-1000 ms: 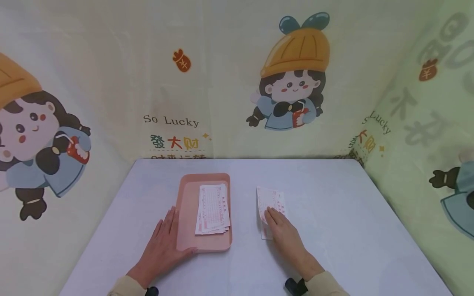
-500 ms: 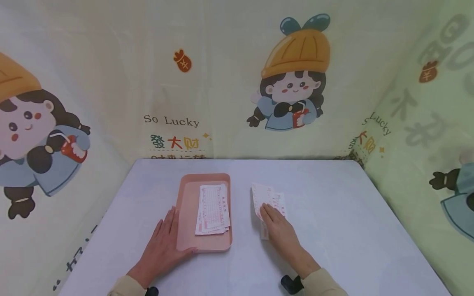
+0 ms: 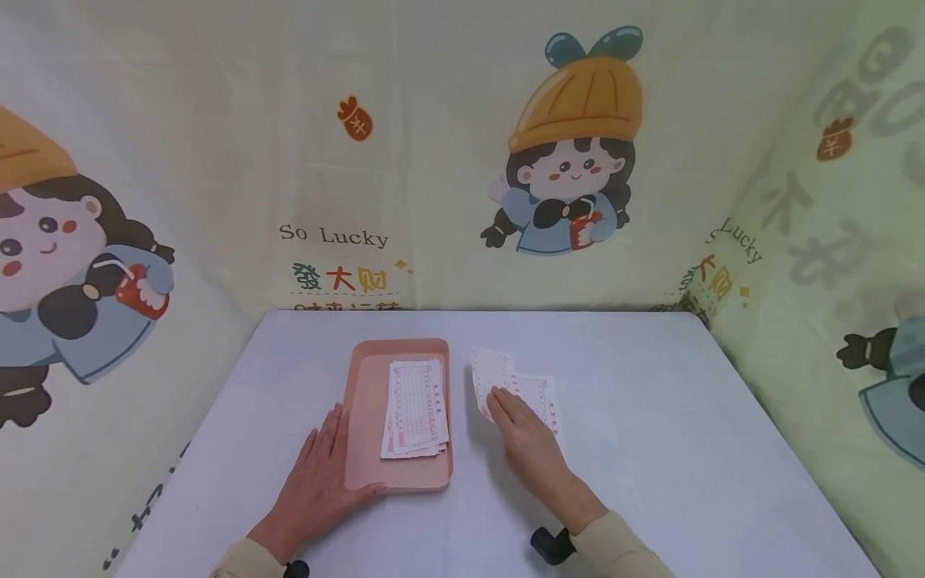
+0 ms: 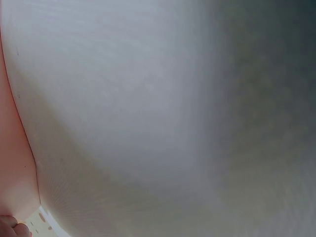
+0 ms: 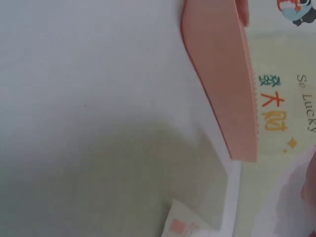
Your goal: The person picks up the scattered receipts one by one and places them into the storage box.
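In the head view, my left hand (image 3: 318, 474) lies with straight fingers along the left side of a pink tray (image 3: 361, 417), its thumb at the near rim. A stack of white paper slips (image 3: 417, 405) printed in red lies in the tray. My right hand (image 3: 535, 445) pinches a similar paper slip (image 3: 491, 369), raised and tilted right of the tray; the thumb is hidden beneath. Behind those fingers, another slip (image 3: 538, 397) lies on the table, partly covered. The right wrist view shows the tray's pink side wall (image 5: 222, 74) and a slip's corner (image 5: 185, 224).
A white table (image 3: 650, 401) carries everything. Cream cloth walls (image 3: 448, 160) with cartoon prints stand behind it and at both sides. Dark wrist straps show at both cuffs, below the hands.
My right hand has moved left towards the tray with the paper slip, uncovering more of the slip on the table. My left hand and the tray have stayed still.
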Tool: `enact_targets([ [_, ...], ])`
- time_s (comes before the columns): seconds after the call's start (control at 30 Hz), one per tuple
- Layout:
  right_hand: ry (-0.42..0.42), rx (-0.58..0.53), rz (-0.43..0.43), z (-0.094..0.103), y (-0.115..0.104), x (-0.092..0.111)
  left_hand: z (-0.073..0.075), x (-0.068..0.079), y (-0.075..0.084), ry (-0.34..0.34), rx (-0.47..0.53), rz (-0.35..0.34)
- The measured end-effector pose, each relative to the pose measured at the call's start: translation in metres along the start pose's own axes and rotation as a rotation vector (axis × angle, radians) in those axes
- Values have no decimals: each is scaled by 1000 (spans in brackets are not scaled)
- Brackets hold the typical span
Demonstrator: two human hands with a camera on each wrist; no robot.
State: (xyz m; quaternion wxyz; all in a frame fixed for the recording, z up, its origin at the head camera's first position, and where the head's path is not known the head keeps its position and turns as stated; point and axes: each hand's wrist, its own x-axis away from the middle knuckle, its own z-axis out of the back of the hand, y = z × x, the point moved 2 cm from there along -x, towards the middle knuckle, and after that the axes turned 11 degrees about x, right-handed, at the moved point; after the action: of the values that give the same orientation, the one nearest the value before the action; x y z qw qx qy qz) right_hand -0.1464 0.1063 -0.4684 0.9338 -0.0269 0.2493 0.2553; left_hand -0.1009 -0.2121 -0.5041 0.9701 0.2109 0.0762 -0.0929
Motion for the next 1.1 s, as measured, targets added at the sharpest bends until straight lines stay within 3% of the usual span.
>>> enact_targets([
  [0.4, -47, 14, 61, 7, -22, -19, -1, -2, -2, -55, 12, 33],
  [1.1, -143, -51, 166, 5, -67, -40, -2, 0, -3, -13, 3, -4],
])
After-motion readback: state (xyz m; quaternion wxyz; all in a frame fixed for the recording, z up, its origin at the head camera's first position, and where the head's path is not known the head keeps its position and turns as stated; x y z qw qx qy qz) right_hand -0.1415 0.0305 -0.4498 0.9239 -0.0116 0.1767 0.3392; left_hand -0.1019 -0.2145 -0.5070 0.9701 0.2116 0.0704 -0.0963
